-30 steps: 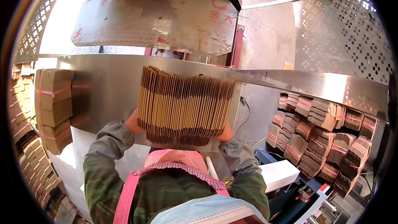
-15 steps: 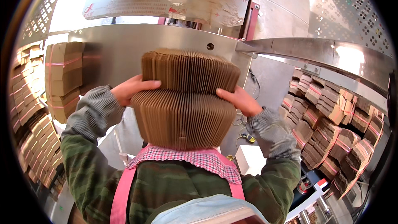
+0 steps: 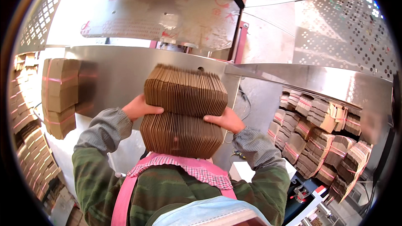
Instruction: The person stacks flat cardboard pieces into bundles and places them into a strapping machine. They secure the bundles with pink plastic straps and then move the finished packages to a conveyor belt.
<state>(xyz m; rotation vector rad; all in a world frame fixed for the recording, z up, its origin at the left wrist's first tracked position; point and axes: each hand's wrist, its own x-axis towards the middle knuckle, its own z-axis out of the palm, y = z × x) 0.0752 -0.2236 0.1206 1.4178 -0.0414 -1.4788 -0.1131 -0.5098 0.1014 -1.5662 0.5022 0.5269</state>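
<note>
A thick stack of brown cardboard pieces [image 3: 184, 94] stands on edge in front of my chest, pinched in at the middle so that it shows a far part and a near part. My left hand [image 3: 143, 108] grips its left side, the thumb lying across the front at the narrow middle. On the opposite side my right hand [image 3: 228, 119] presses in the same way, thumb pointing inward. The remaining fingers of both hands are mostly hidden. Behind the stack is a steel tabletop [image 3: 111, 75]. I cannot tell whether the stack touches it.
A tied cardboard bundle [image 3: 60, 94] stands at the tabletop's left end. Beyond is a machine with a metal cover [image 3: 163, 14]. A steel rail [image 3: 310, 73] runs right below a perforated panel [image 3: 335, 29]. Bundles lie left [image 3: 31, 155] and right [image 3: 318, 138], near a white box [image 3: 240, 170].
My hands have come closer together and the stack looks narrower, its pieces packed tighter. The whole view has shifted, with the tabletop and machine now lower in the picture.
</note>
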